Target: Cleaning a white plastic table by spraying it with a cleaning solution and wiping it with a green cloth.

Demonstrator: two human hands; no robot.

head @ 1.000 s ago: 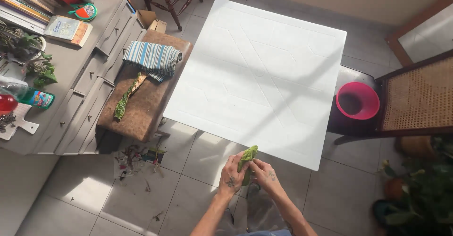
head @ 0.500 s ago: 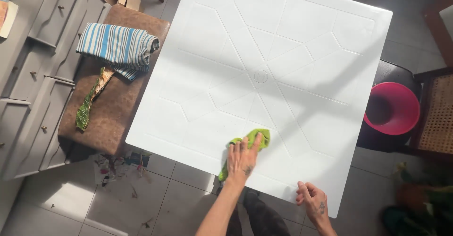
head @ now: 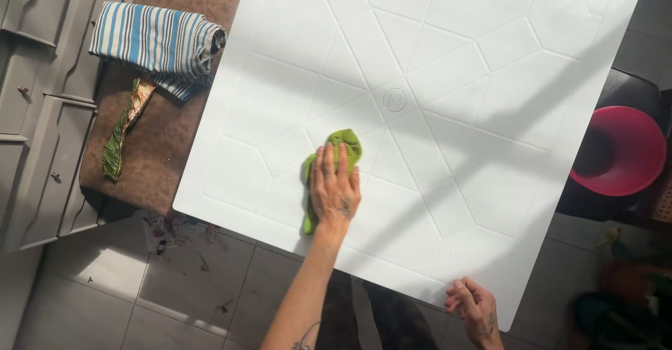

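Inspector: Green cloth (head: 334, 159) lies on the white moulded tabletop (head: 483, 105), left of its centre disc; left hand (head: 334, 187) is spread flat on top, fingers extended, pressing it down rather than gripping

Clerk: And the other?

Inspector: Right hand (head: 474, 308) is curled over the near edge of the tabletop, seemingly to steady it

Clerk: Surroundings?

Inspector: Surface bare, crossed by sunlight and shadow. A brown stool (head: 168, 122) just beside it carries a folded striped towel (head: 155, 45) and a long leaf (head: 119, 143). Grey drawers (head: 35, 112) farther left, pink bucket (head: 619, 150) at right, tiled floor (head: 140, 294) with small litter
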